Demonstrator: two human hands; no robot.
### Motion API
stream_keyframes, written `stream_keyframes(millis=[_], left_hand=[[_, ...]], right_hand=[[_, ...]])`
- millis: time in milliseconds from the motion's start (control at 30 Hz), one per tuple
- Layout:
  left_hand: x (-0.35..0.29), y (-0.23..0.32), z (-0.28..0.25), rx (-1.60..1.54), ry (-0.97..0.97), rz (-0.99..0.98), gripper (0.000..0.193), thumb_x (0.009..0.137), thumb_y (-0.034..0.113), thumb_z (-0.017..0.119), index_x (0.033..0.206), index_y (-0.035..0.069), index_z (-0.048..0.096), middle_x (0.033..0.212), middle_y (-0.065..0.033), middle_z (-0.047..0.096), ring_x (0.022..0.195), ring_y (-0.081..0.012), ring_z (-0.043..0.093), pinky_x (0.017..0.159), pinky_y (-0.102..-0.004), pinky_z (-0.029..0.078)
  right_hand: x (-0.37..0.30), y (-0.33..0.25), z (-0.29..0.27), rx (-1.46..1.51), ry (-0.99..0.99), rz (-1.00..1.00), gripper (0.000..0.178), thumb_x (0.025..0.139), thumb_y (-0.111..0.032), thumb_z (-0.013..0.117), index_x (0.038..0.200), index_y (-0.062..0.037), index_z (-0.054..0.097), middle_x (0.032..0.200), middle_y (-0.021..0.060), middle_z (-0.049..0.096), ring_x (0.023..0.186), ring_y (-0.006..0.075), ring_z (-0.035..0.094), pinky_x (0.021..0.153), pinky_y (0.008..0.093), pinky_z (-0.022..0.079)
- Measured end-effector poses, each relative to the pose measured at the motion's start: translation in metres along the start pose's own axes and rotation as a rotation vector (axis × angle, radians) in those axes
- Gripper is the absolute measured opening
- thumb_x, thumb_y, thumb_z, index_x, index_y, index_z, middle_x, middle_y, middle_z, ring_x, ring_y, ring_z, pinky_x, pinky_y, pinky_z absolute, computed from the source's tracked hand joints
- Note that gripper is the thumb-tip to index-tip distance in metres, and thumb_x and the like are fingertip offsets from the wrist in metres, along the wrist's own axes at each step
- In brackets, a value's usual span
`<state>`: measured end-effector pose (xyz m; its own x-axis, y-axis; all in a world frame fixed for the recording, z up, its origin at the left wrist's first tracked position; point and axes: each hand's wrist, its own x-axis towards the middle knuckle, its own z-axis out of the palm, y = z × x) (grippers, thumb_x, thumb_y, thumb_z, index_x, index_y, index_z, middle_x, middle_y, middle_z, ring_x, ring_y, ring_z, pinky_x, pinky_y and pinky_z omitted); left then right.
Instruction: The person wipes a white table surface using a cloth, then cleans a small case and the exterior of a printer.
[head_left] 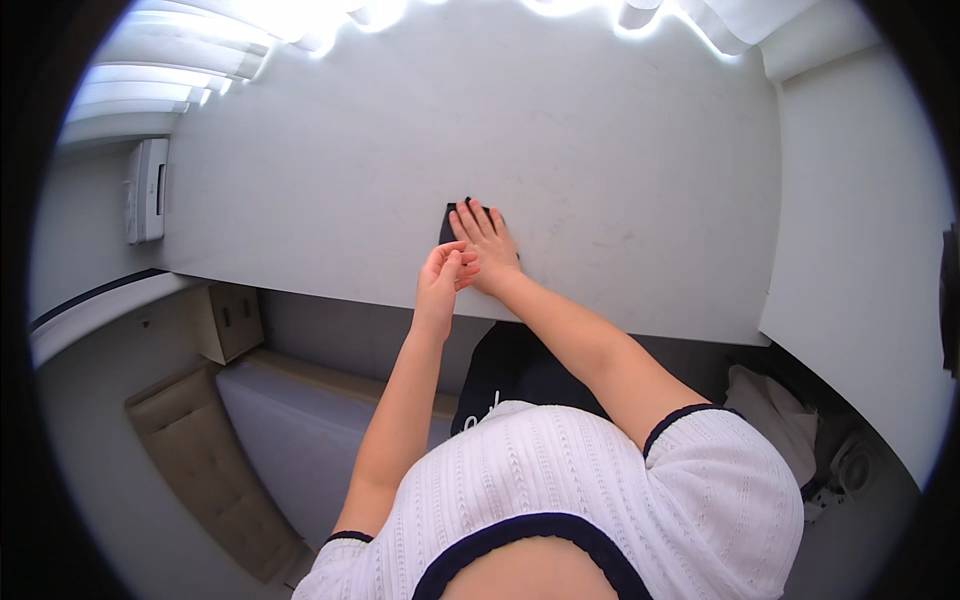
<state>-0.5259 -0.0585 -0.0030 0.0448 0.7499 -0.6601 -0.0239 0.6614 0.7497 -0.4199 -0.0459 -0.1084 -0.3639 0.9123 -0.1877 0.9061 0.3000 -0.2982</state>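
On the pale table (300,190), close to its near edge, lies a small dark, flat thing (446,226), perhaps folded cloth or a pouch. Most of it is covered by my right hand (485,240), which rests palm down on it with the fingers stretched out and a little spread. My left hand (446,275) is beside my right wrist, just to its left. Its fingers curl in toward the thumb, and I see nothing between them. Dark corners of the flat thing show above and to the left of my right fingers.
White curtains (180,60) hang along the far side. A white box-shaped device (149,190) is at the table's left end. White panel (860,220) bounds the right. Below the table edge are a bed (300,420), a small cabinet (233,320) and a grey bag-like thing (770,415).
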Motion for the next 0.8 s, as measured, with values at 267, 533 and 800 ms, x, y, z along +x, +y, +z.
stream_keyframes(millis=[267, 533, 800], left_hand=[[0.006, 0.004, -0.025, -0.013, 0.019, -0.009, 0.032, 0.103, 0.029, 0.042, 0.122, 0.005, 0.054, 0.111, -0.0093, 0.065, 0.099, -0.0175, 0.063, 0.086, -0.0316, 0.048], [-0.004, 0.007, -0.052, 0.035, -0.097, -0.022, 0.034, 0.103, 0.031, 0.043, 0.121, 0.005, 0.056, 0.111, -0.0092, 0.064, 0.102, -0.0183, 0.063, 0.088, -0.0327, 0.047], [-0.002, 0.012, -0.097, 0.063, -0.12, 0.031, 0.033, 0.103, 0.029, 0.043, 0.122, 0.006, 0.055, 0.113, -0.0085, 0.064, 0.103, -0.0167, 0.062, 0.09, -0.0319, 0.046]], right_hand=[[-0.022, 0.093, -0.018, -0.046, 0.095, 0.155, 0.082, 0.09, -0.056, 0.051, 0.152, -0.0094, 0.022, 0.16, 0.0093, 0.018, 0.148, 0.0265, 0.014, 0.119, 0.0479, 0.012], [-0.065, 0.288, -0.044, -0.111, 0.356, 1.307, 0.071, 0.098, -0.053, 0.035, 0.153, -0.0104, 0.02, 0.16, 0.0121, 0.016, 0.148, 0.0303, 0.012, 0.117, 0.0526, 0.012], [0.071, 0.108, -0.018, -0.103, 0.123, 0.535, 0.076, 0.091, -0.049, 0.048, 0.154, -0.0157, 0.02, 0.161, 0.0082, 0.013, 0.149, 0.028, 0.008, 0.119, 0.0508, 0.007]])
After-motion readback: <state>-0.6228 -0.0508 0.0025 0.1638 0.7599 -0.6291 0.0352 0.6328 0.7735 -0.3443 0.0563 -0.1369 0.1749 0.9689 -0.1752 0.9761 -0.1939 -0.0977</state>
